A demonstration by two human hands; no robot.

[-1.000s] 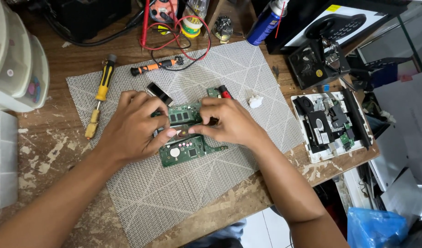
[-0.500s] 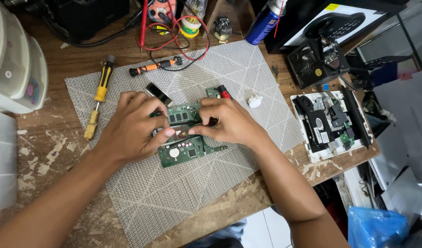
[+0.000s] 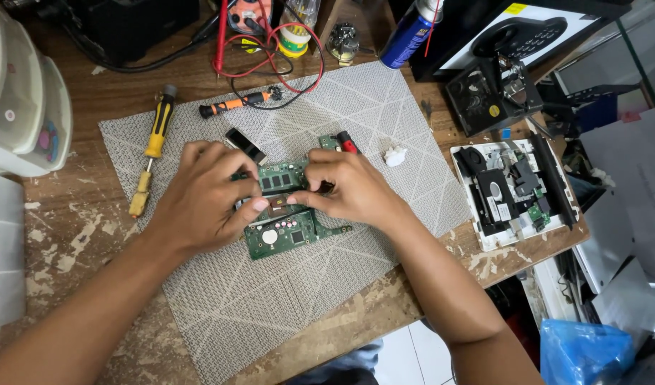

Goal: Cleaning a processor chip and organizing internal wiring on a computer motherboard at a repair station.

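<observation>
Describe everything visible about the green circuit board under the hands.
The green circuit board lies flat on the grey woven mat, near its middle. It carries black chips, a round silvery cell and a smaller green module seated at its upper edge. The left hand and right hand press on it from either side, thumbs meeting over its centre and hiding part of it.
</observation>
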